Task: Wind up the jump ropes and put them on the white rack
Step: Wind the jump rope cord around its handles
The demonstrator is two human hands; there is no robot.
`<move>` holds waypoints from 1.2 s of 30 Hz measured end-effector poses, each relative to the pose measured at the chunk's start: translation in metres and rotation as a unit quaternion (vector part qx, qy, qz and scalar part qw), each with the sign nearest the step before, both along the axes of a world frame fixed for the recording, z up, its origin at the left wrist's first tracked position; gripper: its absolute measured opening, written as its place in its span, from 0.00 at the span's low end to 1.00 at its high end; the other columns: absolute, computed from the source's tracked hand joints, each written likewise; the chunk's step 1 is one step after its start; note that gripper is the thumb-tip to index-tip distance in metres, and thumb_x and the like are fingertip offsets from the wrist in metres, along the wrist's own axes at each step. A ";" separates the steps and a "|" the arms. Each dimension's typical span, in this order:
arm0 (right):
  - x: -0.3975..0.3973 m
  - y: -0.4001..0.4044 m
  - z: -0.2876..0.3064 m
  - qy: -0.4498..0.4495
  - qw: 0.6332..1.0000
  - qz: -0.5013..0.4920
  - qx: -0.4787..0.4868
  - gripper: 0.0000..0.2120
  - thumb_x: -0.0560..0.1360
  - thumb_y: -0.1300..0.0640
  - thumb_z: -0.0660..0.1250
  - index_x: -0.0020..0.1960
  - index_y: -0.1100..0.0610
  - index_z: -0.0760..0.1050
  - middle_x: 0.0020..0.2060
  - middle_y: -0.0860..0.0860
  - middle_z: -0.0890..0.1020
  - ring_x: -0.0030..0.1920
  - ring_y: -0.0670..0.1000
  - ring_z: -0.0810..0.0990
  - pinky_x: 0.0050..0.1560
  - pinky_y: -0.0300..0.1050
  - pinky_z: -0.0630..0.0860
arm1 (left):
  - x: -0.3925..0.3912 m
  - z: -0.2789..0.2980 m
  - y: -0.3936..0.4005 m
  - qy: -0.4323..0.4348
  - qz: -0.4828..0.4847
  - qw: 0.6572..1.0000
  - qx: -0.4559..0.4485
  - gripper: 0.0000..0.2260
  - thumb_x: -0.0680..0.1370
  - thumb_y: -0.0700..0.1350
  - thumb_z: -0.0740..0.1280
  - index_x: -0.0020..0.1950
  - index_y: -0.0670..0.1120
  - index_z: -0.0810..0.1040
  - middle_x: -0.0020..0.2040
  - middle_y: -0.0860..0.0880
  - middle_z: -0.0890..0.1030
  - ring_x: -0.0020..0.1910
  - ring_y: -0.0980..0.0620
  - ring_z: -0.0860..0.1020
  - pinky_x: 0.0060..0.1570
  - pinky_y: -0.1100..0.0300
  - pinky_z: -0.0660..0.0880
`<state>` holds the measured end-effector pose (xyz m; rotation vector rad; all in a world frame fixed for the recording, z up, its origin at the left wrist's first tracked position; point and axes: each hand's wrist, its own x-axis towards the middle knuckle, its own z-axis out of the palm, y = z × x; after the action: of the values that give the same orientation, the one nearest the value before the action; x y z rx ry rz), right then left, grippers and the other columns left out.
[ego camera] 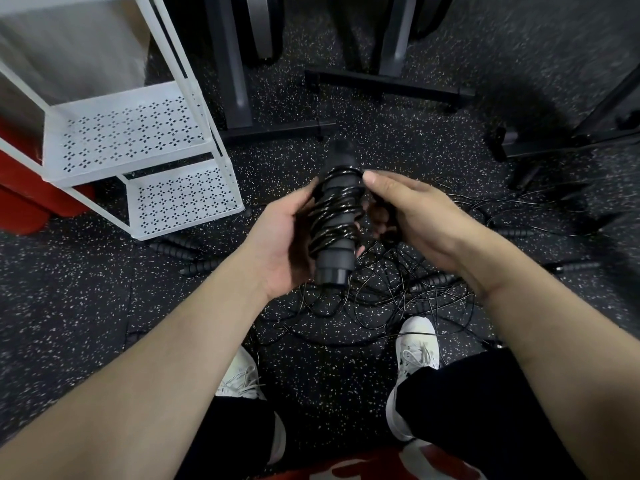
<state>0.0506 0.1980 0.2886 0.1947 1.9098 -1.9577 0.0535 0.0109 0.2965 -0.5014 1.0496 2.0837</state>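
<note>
— What sort of place is this?
— A gym or fitness room. The floor [398, 140] is black rubber matting flecked with white, the kind laid under exercise gear.
— Anything else?
— Dark steel machine bases [388, 85] and posts [232, 60] stand on it at the back. Loose jump ropes [391, 299] with ribbed black handles [176, 250] lie tangled on the matting, beside a white rack [128, 133] with perforated metal shelves.

Black speckled rubber flooring [86, 323] runs underfoot, dark metal equipment bases [388, 86] stand at the far side, a red block [24, 202] sits behind at left, and white sneakers [417, 344] show below.
</note>
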 end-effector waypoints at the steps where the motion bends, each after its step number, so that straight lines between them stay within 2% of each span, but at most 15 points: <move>1: 0.000 0.001 -0.001 -0.007 1.000 0.016 -0.001 0.27 0.70 0.38 0.72 0.64 0.50 0.80 0.34 0.46 0.77 0.35 0.47 0.73 0.41 0.43 0.70 | 0.001 0.001 0.000 -0.011 -0.005 1.000 -0.005 0.17 0.84 0.53 0.60 0.60 0.42 0.80 0.52 0.41 0.82 0.37 0.46 0.81 0.41 0.50 0.82; 4: 0.001 0.002 -0.001 -0.026 0.998 0.055 0.006 0.29 0.70 0.40 0.73 0.68 0.50 0.77 0.31 0.46 0.76 0.35 0.47 0.73 0.46 0.45 0.70 | 0.002 0.000 0.001 -0.044 -0.016 0.998 -0.030 0.17 0.84 0.51 0.56 0.55 0.40 0.78 0.42 0.41 0.82 0.36 0.45 0.80 0.36 0.52 0.81; 8: 0.004 -0.003 0.001 -0.014 0.995 0.096 0.018 0.20 0.69 0.41 0.75 0.57 0.49 0.83 0.34 0.51 0.76 0.35 0.49 0.73 0.45 0.45 0.70 | 0.000 -0.003 0.003 -0.071 -0.036 0.994 -0.072 0.19 0.85 0.51 0.54 0.52 0.39 0.77 0.40 0.40 0.82 0.33 0.44 0.80 0.33 0.54 0.80; 10: 0.004 -0.003 0.002 -0.013 0.996 0.086 0.030 0.20 0.69 0.40 0.75 0.55 0.51 0.84 0.34 0.54 0.77 0.36 0.51 0.74 0.46 0.46 0.71 | -0.001 -0.004 0.004 -0.077 -0.039 0.993 -0.085 0.21 0.86 0.50 0.52 0.50 0.37 0.78 0.39 0.38 0.83 0.30 0.43 0.81 0.28 0.56 0.80; 13: 0.003 -0.002 0.002 -0.019 0.997 0.070 0.011 0.19 0.64 0.40 0.77 0.50 0.49 0.84 0.33 0.53 0.77 0.35 0.51 0.75 0.44 0.47 0.71 | 0.000 -0.002 0.006 -0.053 -0.033 0.993 -0.096 0.18 0.87 0.49 0.54 0.53 0.37 0.77 0.39 0.38 0.83 0.29 0.43 0.82 0.24 0.58 0.78; 15: 0.003 -0.003 0.004 -0.010 0.998 0.053 0.032 0.20 0.61 0.40 0.78 0.48 0.48 0.85 0.36 0.54 0.78 0.34 0.48 0.75 0.44 0.45 0.71 | -0.001 -0.006 0.005 -0.030 -0.047 0.992 -0.111 0.16 0.86 0.51 0.58 0.59 0.40 0.78 0.44 0.39 0.84 0.35 0.42 0.83 0.31 0.56 0.81; 17: 0.002 -0.003 0.004 0.002 0.998 0.024 0.062 0.21 0.59 0.41 0.79 0.48 0.51 0.84 0.38 0.52 0.81 0.33 0.45 0.75 0.40 0.42 0.72 | -0.001 -0.010 0.005 -0.014 -0.065 0.989 -0.130 0.19 0.84 0.57 0.62 0.63 0.43 0.78 0.47 0.41 0.83 0.40 0.42 0.82 0.39 0.52 0.81; 20: 0.001 -0.002 0.003 0.009 0.996 -0.007 0.088 0.22 0.60 0.44 0.79 0.49 0.53 0.81 0.37 0.45 0.84 0.33 0.44 0.77 0.35 0.37 0.75 | 0.001 -0.008 0.006 0.022 -0.087 0.986 -0.142 0.29 0.79 0.67 0.63 0.60 0.42 0.81 0.49 0.39 0.85 0.44 0.41 0.83 0.47 0.47 0.82; 22: 0.001 -0.002 0.000 0.016 0.994 -0.014 0.103 0.27 0.59 0.44 0.80 0.51 0.58 0.80 0.39 0.47 0.84 0.36 0.46 0.78 0.38 0.39 0.75 | 0.002 -0.006 0.007 0.052 -0.106 0.981 -0.151 0.33 0.76 0.72 0.62 0.59 0.43 0.83 0.54 0.39 0.85 0.49 0.39 0.83 0.57 0.41 0.80; 23: 0.001 -0.002 -0.001 0.022 0.994 -0.019 0.108 0.30 0.58 0.43 0.80 0.53 0.60 0.80 0.40 0.48 0.84 0.37 0.46 0.78 0.40 0.41 0.76 | 0.003 -0.006 0.008 0.068 -0.119 0.978 -0.154 0.31 0.76 0.71 0.64 0.58 0.44 0.83 0.53 0.39 0.85 0.50 0.39 0.81 0.60 0.39 0.78; 26: 0.001 -0.005 -0.003 0.030 0.993 -0.035 0.113 0.33 0.56 0.41 0.81 0.55 0.58 0.81 0.45 0.52 0.85 0.43 0.49 0.81 0.51 0.50 0.79 | 0.006 -0.007 0.010 0.077 -0.123 0.977 -0.158 0.22 0.76 0.65 0.69 0.54 0.47 0.83 0.50 0.40 0.83 0.46 0.41 0.80 0.55 0.42 0.78; 28: 0.002 -0.007 -0.001 0.048 0.993 -0.031 0.099 0.28 0.60 0.42 0.80 0.57 0.52 0.81 0.44 0.57 0.83 0.44 0.51 0.82 0.55 0.52 0.79 | 0.005 -0.009 0.010 0.081 -0.104 0.979 -0.158 0.20 0.77 0.64 0.69 0.55 0.48 0.84 0.48 0.41 0.83 0.44 0.43 0.81 0.50 0.47 0.79; 30: 0.002 -0.007 0.000 0.070 0.994 -0.023 0.085 0.23 0.67 0.47 0.78 0.60 0.46 0.79 0.39 0.54 0.79 0.40 0.49 0.79 0.46 0.45 0.78 | 0.004 -0.010 0.011 0.084 -0.077 0.981 -0.158 0.20 0.78 0.63 0.69 0.56 0.47 0.84 0.48 0.41 0.84 0.44 0.44 0.82 0.49 0.48 0.80; 33: 0.003 -0.006 0.004 0.086 0.993 -0.028 0.071 0.18 0.77 0.55 0.72 0.66 0.48 0.74 0.34 0.48 0.79 0.33 0.42 0.78 0.32 0.32 0.72 | 0.002 -0.011 0.010 0.079 -0.046 0.980 -0.178 0.22 0.78 0.60 0.69 0.62 0.44 0.82 0.51 0.40 0.86 0.44 0.44 0.83 0.45 0.49 0.82; 36: 0.003 -0.008 0.004 0.103 0.986 -0.085 0.102 0.12 0.81 0.52 0.67 0.64 0.48 0.75 0.36 0.46 0.84 0.35 0.44 0.81 0.32 0.37 0.75 | 0.002 -0.013 0.012 0.096 -0.024 0.977 -0.189 0.21 0.79 0.56 0.69 0.66 0.44 0.80 0.52 0.39 0.85 0.41 0.46 0.83 0.38 0.53 0.82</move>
<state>0.0538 0.1898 0.2926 0.2264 2.2983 -1.9509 0.0555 0.0226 0.2840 -0.4585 1.5708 1.9234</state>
